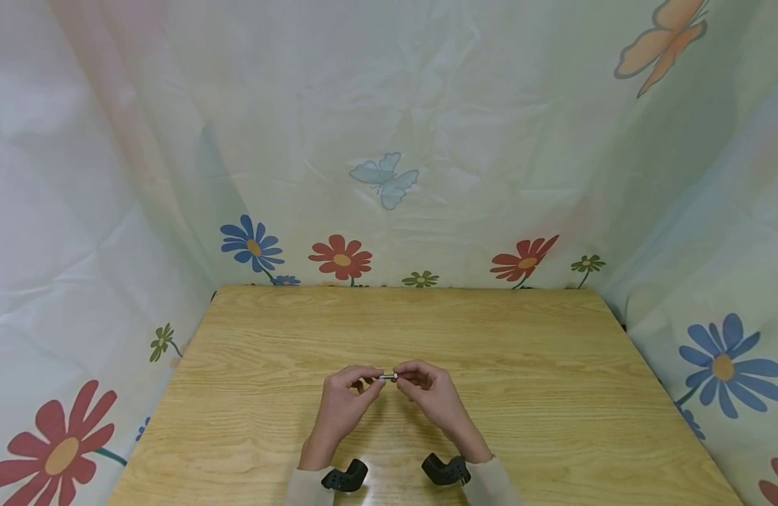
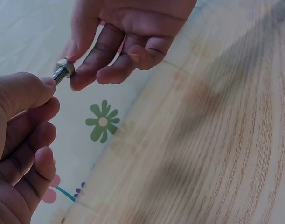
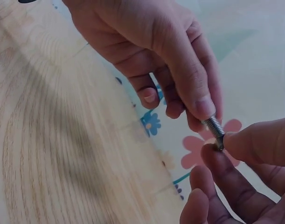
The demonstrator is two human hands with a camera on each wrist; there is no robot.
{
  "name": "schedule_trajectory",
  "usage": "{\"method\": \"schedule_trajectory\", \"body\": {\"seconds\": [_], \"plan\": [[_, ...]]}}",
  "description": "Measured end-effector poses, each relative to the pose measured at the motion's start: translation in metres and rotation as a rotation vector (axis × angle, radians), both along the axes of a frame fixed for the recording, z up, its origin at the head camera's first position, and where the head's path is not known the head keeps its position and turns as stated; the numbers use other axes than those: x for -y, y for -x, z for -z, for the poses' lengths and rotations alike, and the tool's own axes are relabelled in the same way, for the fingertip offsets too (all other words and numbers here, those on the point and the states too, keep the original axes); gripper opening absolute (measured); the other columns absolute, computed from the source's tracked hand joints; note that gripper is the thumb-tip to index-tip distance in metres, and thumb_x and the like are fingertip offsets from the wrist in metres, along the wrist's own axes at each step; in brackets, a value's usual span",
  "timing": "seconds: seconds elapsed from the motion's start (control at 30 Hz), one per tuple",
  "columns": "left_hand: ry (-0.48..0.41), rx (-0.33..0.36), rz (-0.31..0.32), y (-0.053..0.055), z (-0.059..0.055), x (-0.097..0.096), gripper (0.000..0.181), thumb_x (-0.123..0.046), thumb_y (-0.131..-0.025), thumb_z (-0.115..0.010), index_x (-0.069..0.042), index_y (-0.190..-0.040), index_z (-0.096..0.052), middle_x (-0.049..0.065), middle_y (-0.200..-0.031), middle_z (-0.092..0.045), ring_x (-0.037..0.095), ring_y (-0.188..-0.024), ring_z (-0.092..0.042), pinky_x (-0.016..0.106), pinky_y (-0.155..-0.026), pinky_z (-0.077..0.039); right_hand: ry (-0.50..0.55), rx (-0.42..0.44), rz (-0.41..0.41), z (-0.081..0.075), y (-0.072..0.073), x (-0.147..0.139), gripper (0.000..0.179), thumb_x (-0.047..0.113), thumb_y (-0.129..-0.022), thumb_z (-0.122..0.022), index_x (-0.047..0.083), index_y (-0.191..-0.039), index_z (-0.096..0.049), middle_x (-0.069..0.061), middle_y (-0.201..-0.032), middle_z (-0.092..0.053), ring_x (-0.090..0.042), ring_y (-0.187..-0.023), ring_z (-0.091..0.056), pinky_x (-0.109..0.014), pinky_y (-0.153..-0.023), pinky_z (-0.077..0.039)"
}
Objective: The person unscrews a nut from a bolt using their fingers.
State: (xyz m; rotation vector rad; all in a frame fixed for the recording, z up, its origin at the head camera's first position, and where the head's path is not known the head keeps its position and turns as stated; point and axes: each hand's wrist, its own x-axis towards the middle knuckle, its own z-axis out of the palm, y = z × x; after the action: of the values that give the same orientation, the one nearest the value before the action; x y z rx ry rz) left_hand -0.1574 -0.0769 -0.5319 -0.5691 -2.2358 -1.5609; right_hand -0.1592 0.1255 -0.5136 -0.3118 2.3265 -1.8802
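Above the table, a small silver metal bolt [image 1: 389, 377] is held level between both hands. My left hand [image 1: 343, 404] pinches one end of its threaded shank between thumb and fingertips. At the other end sits a wider hexagonal piece [image 2: 65, 66]; whether it is the head or a nut I cannot tell. Thumb and index finger of my right hand [image 1: 436, 400] pinch that hexagonal end. In the right wrist view the threads [image 3: 213, 125] show between the two hands, and the left fingertips hide the bolt's far end.
The wooden table [image 1: 389, 323] spreads under and around both hands. A pale curtain [image 1: 502, 161] printed with flowers and butterflies hangs behind it and at both sides. Black wrist devices [image 1: 346, 476] sit at the cuffs of the light sleeves.
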Motion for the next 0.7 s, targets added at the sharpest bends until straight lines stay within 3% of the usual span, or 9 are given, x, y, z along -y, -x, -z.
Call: {"method": "schedule_trajectory", "body": {"seconds": [0.13, 0.37, 0.57, 0.7], "plan": [[-0.001, -0.021, 0.001, 0.0008, 0.0024, -0.0002, 0.012, -0.008, -0.089, -0.081, -0.008, -0.101, -0.081, 0.001, -0.094, -0.078, 0.013, -0.079, -0.069, 0.024, -0.064, -0.056, 0.025, -0.036, -0.017, 0.0000, 0.0003, -0.0002, 0.022, 0.016, -0.099, -0.070, 0.004, -0.118, -0.072, -0.020, -0.119, -0.070, -0.017, -0.103, -0.066, -0.027, -0.085, -0.058], [-0.011, 0.021, 0.000, 0.0000, -0.0001, 0.0001, 0.012, -0.009, -0.089, -0.081, -0.010, -0.101, -0.081, -0.001, -0.095, -0.078, 0.009, -0.081, -0.069, 0.026, -0.066, -0.057, 0.066, -0.057, -0.004, -0.0026, -0.0003, -0.0001, 0.026, 0.016, -0.101, -0.068, 0.003, -0.124, -0.069, -0.021, -0.127, -0.067, -0.028, -0.115, -0.064, -0.029, -0.092, -0.057], [-0.020, 0.050, 0.002, -0.0007, -0.0036, 0.0000, 0.012, -0.009, -0.090, -0.080, -0.006, -0.102, -0.081, 0.000, -0.097, -0.078, 0.007, -0.083, -0.068, 0.027, -0.066, -0.058, 0.014, 0.050, 0.115, 0.0010, 0.0013, 0.0020, 0.030, 0.031, -0.102, -0.066, 0.004, -0.112, -0.075, -0.010, -0.103, -0.075, -0.026, -0.097, -0.069, -0.038, -0.077, -0.059], [-0.031, 0.063, 0.005, -0.0014, -0.0040, 0.0004, 0.011, -0.009, -0.090, -0.080, -0.008, -0.101, -0.081, -0.001, -0.098, -0.078, 0.007, -0.084, -0.068, 0.027, -0.067, -0.058, -0.022, 0.078, 0.091, 0.0037, 0.0014, 0.0024, 0.038, 0.036, -0.101, -0.066, 0.000, -0.104, -0.077, -0.010, -0.093, -0.076, -0.024, -0.088, -0.070, -0.037, -0.073, -0.058]]}}
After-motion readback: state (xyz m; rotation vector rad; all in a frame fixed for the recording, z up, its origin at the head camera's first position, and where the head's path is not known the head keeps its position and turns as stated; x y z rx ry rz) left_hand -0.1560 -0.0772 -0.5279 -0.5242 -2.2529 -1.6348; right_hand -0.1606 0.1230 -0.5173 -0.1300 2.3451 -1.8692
